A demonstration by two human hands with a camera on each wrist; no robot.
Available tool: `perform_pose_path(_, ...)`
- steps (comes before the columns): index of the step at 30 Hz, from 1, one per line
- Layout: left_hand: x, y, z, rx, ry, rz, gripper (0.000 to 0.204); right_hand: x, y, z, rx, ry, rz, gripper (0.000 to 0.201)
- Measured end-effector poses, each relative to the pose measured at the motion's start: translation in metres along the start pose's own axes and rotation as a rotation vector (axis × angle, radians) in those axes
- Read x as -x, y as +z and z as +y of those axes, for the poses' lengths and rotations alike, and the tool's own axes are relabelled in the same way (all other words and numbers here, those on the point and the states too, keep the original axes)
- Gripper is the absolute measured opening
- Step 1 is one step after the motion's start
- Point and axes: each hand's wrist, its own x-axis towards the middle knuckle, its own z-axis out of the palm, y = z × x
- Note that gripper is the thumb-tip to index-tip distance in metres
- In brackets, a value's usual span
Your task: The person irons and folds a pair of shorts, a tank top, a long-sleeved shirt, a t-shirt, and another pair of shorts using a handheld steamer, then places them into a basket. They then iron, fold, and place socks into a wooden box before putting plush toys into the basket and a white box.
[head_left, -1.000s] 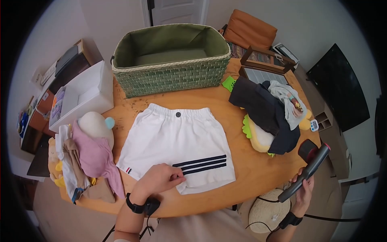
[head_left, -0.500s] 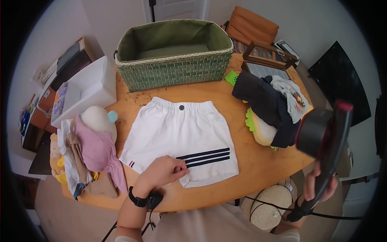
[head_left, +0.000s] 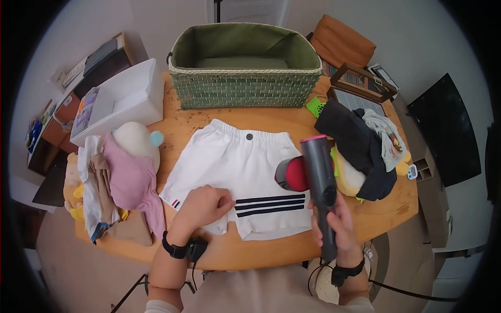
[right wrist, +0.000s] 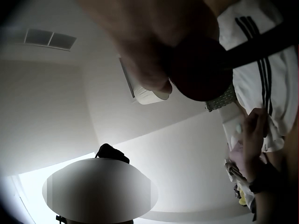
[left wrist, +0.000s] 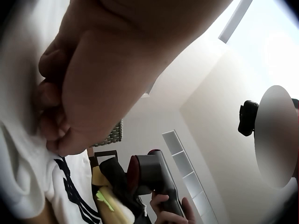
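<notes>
White shorts (head_left: 229, 156) with three dark stripes and a button lie flat on the table. At the lower leg area, my left hand (head_left: 206, 206) pinches the cloth with curled fingers, just left of the stripes. In the left wrist view its thumb tip (left wrist: 70, 142) sits close to the fingertips at the cloth. My right hand (head_left: 339, 224) grips the handle of a dark grey corded handheld appliance (head_left: 318, 167) that has a pink end and a round, red-edged head. The head points left and overlaps the shorts' right side in the head view.
A green woven basket (head_left: 245, 88) stands at the back. At left are a white box (head_left: 125, 99), a pink garment (head_left: 128, 177) and a plush toy (head_left: 138, 141). Dark clothes (head_left: 347, 135) lie over a yellow plush at right. A black cord (head_left: 412, 292) trails off right.
My right hand has swung the appliance in from the far right to the shorts' right side, turning its head leftward. My left hand has shifted slightly left, away from the stripes.
</notes>
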Motion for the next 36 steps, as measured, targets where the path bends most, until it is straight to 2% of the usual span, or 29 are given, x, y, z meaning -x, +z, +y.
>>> perform_pose_path(2, 0.002, -0.002, 0.002, -0.043, -0.058, -0.01, 0.02, 0.002, 0.003, 0.026, -0.006, 0.098, 0.013, 0.063)
perform_pose_path(5, 0.005, -0.003, 0.006, -0.101, -0.123, -0.026, 0.02, 0.002, 0.007, 0.038, 0.027, 0.182, 0.001, 0.063)
perform_pose_path(10, 0.004, -0.004, 0.008, -0.111, -0.146, -0.01, 0.018, -0.011, 0.012, 0.042, 0.07, 0.133, -0.058, 0.065)
perform_pose_path(13, 0.001, -0.004, 0.01, -0.045, -0.081, 0.009, 0.017, -0.019, 0.014, 0.036, 0.06, 0.119, 0.009, 0.062)
perform_pose_path(16, -0.001, 0.001, 0.016, 0.112, 0.155, 0.003, 0.018, -0.024, 0.013, 0.034, 0.018, 0.015, 0.054, 0.057)
perform_pose_path(19, 0.002, 0.011, 0.019, 0.004, 0.263, -0.032, 0.025, -0.03, 0.006, 0.043, -0.002, 0.075, 0.081, 0.054)
perform_pose_path(21, 0.005, 0.01, 0.023, 0.002, 0.223, -0.059, 0.026, -0.033, 0.001, 0.059, 0.063, 0.143, 0.094, 0.05)
perform_pose_path(23, 0.004, 0.009, 0.022, -0.001, 0.177, -0.087, 0.027, -0.033, 0.002, 0.072, 0.098, 0.21, 0.092, 0.055)
perform_pose_path(29, 0.004, 0.01, 0.023, 0.02, 0.161, -0.12, 0.035, -0.042, 0.008, 0.085, 0.076, 0.195, 0.084, 0.062)
perform_pose_path(35, 0.003, 0.01, 0.022, -0.014, 0.173, -0.147, 0.047, -0.082, 0.016, 0.077, 0.044, 0.157, 0.031, 0.053)
perform_pose_path(36, 0.003, 0.009, 0.023, -0.016, 0.158, -0.155, 0.047, -0.09, 0.018, 0.076, 0.01, 0.148, 0.069, 0.05)
